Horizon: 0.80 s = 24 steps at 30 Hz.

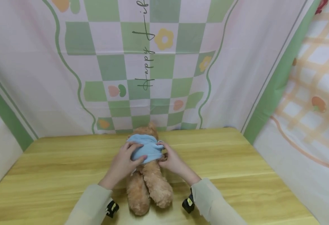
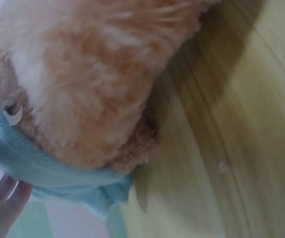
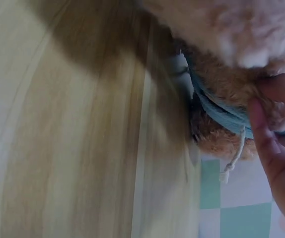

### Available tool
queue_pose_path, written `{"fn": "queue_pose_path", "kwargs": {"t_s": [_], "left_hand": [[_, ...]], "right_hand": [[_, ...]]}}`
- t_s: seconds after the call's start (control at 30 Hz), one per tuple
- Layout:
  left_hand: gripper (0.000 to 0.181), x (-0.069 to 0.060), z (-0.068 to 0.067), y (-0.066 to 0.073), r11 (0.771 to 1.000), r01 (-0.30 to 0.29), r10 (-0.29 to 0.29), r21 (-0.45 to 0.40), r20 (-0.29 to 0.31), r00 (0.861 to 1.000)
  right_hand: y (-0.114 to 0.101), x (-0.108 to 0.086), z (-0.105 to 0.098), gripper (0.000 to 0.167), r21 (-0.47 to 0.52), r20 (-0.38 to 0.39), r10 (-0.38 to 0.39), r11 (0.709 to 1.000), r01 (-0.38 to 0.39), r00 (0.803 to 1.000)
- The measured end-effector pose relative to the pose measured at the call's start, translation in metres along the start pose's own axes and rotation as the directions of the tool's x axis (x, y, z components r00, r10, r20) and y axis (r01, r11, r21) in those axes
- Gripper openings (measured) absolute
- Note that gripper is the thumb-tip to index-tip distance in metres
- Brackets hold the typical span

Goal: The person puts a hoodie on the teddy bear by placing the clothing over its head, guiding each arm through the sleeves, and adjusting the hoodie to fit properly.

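Note:
A brown teddy bear [image 1: 159, 187] lies on the wooden table with its legs toward me and its head at the far side. It wears a light blue shirt [image 1: 146, 147]. My left hand [image 1: 123, 159] rests on the left side of the shirt, fingers and thumb spread apart. In the left wrist view its fairly straight fingers touch the blue cloth. On the other side, my right hand [image 1: 174, 161] pinches the bear's furry arm [image 3: 276, 111] beside the shirt's edge. A knotted white cord [image 3: 237, 156] hangs by the shirt there. The bear's face is not visible.
The wooden table [image 1: 218, 156] extends on both sides of the bear. Behind it hangs a green-and-white checked cloth [image 1: 137, 65], close to the bear's head. More patterned cloth [image 1: 308, 103] hangs at the right. Black wrist devices [image 1: 189, 203] sit at both sleeves.

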<state>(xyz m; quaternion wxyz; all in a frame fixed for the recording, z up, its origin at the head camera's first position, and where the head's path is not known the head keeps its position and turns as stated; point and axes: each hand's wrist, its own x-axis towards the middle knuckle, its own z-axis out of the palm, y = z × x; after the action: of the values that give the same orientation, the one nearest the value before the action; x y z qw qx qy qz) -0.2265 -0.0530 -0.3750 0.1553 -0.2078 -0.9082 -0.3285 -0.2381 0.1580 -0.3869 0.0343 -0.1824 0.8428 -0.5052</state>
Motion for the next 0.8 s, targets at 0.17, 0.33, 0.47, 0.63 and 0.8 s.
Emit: {"fn": "queue_pose_path", "kwargs": {"t_s": [0.17, 0.33, 0.47, 0.63, 0.8], "left_hand": [[0.050, 0.002, -0.007, -0.002, 0.999, 0.004, -0.002, -0.037, 0.060, 0.998], [0.053, 0.004, -0.011, -0.005, 0.997, -0.063, 0.066, -0.035, 0.084, 0.994], [0.052, 0.004, -0.009, -0.005, 0.995, -0.084, 0.089, -0.052, 0.113, 0.990], [0.050, 0.001, 0.000, -0.006, 0.959, 0.031, 0.022, -0.283, 0.182, 0.983], [0.048, -0.001, 0.009, -0.011, 0.896, 0.121, -0.022, -0.427, 0.228, 0.973]], "right_hand": [[-0.002, 0.000, -0.003, 0.062, -0.008, -0.067, -0.003, 1.000, 0.002, 0.998], [-0.008, 0.000, -0.009, 0.055, -0.055, -0.098, -0.062, 0.997, 0.057, 0.993], [-0.013, 0.000, -0.013, 0.050, -0.078, -0.132, -0.079, 0.995, 0.070, 0.988], [-0.019, -0.001, -0.016, 0.043, -0.117, -0.151, -0.143, 0.985, 0.126, 0.978], [-0.027, -0.002, -0.019, 0.037, -0.192, -0.120, -0.212, 0.964, 0.187, 0.970]]}}
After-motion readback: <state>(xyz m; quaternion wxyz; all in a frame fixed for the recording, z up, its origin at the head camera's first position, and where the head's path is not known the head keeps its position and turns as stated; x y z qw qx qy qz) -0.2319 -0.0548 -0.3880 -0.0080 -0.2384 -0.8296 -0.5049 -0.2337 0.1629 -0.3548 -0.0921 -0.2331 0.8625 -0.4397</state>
